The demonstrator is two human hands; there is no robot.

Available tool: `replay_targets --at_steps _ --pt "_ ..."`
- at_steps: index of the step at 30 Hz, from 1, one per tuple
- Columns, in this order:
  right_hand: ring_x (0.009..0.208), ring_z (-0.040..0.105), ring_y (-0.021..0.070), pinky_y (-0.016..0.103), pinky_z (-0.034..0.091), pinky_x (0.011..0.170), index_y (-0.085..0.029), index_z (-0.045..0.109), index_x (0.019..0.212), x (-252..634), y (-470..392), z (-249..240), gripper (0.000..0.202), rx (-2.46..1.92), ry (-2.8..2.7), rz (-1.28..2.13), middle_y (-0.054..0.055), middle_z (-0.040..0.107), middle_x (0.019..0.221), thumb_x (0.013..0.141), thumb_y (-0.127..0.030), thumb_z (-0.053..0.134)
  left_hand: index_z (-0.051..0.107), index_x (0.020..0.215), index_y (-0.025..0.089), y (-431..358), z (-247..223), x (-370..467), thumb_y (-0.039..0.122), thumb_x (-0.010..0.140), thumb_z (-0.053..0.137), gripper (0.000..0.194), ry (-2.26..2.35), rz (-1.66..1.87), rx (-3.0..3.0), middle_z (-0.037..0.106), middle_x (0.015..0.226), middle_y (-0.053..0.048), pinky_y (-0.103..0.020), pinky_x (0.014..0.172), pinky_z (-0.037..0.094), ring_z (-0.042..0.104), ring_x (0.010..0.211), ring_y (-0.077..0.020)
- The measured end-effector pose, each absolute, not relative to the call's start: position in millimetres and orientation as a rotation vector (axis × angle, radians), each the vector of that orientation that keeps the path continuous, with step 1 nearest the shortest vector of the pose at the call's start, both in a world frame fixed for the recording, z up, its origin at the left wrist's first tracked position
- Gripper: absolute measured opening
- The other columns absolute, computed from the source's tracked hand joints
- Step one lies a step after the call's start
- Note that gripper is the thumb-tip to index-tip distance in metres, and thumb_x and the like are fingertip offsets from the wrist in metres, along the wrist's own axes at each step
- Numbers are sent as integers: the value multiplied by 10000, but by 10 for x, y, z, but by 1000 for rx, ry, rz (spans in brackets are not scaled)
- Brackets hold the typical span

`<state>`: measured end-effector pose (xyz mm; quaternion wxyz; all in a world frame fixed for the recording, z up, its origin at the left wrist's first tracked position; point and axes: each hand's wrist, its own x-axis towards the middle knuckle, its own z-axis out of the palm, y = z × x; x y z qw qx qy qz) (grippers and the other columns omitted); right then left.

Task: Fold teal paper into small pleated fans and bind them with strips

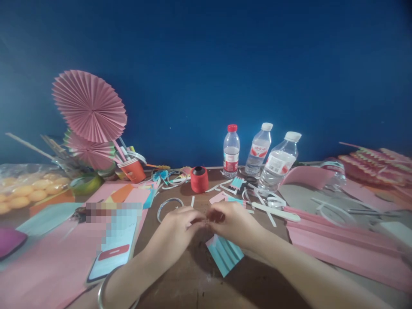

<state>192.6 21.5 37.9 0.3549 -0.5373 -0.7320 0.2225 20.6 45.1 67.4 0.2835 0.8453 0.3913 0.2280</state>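
Hands (182, 223) (234, 221) are touching tip to tip, anything pinched indiscernible, beside pleated light-blue paper (225, 256); a red cylindrical roll (199, 180) is standing toward the worktop's (180, 285) far edge.

A deep blue wall (206, 77) fills the far side in front of me, paler and hazier at the left, darkest in its upper right corner, with tiny light specks. The brown counter (180, 274) reaches toward it.
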Motion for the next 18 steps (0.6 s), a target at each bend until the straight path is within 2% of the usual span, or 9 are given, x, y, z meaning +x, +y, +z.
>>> replay_targets --at_steps 3,7,11,18 --pt "601 558 132 225 401 532 -201 626 721 1973 226 463 89 -1329 -1684 719 -8 627 664 713 -289 619 693 772 253 467 720 199 293 781 540 158 1094 637 2145 670 778 -18 -256 630 380 576 717 -185" --pt "692 580 148 255 441 614 -193 627 785 1953 219 452 86 -1294 -1418 758 6 642 746 756 -243 564 646 781 219 465 742 200 351 784 527 178 1140 679 1890 627 642 -1 -231 528 361 523 554 -140" --pt "700 594 160 267 464 617 -182 631 833 1792 169 285 122 -1224 -1263 877 21 652 773 729 -237 600 589 803 206 434 664 223 323 818 480 161 1093 748 1733 488 484 51 -217 524 352 439 470 -103" --pt "707 608 158 264 486 628 -196 640 846 1655 77 201 133 -1217 -1178 865 29 662 807 739 -270 615 576 803 183 373 508 277 254 818 467 131 1051 750 1677 466 457 56 -217 520 347 419 457 -96"
